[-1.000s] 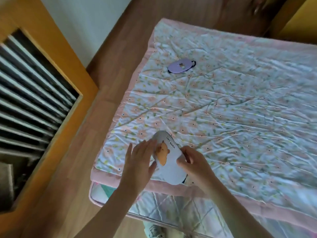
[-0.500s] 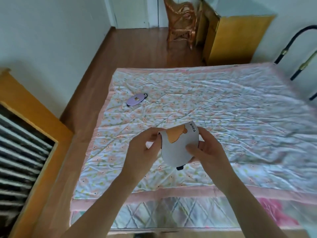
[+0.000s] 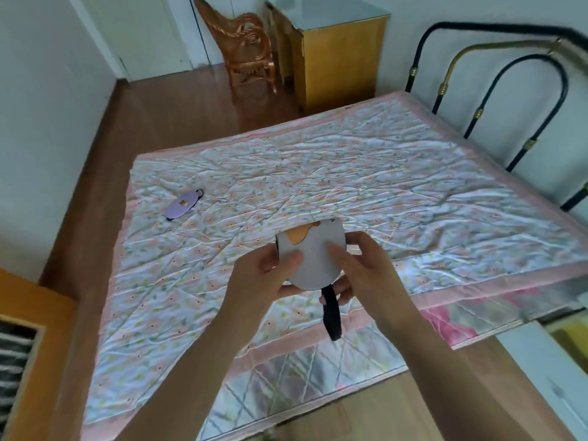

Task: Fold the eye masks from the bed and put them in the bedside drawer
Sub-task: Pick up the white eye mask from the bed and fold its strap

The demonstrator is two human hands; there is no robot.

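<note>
While you stand at the foot of the bed (image 3: 318, 173), a purple mask (image 3: 184, 204) lies flat on the quilt at ten o'clock, well apart from your hands. Your left hand (image 3: 257, 278) pinches the white mask (image 3: 313, 256) at centre, thumb on its front. Your right hand (image 3: 366, 268) grips its other side the same way. A black strap (image 3: 331, 316) dangles toward six o'clock. Tuck that strap inside, match the halves edge to edge, and press the crease firmly.
</note>
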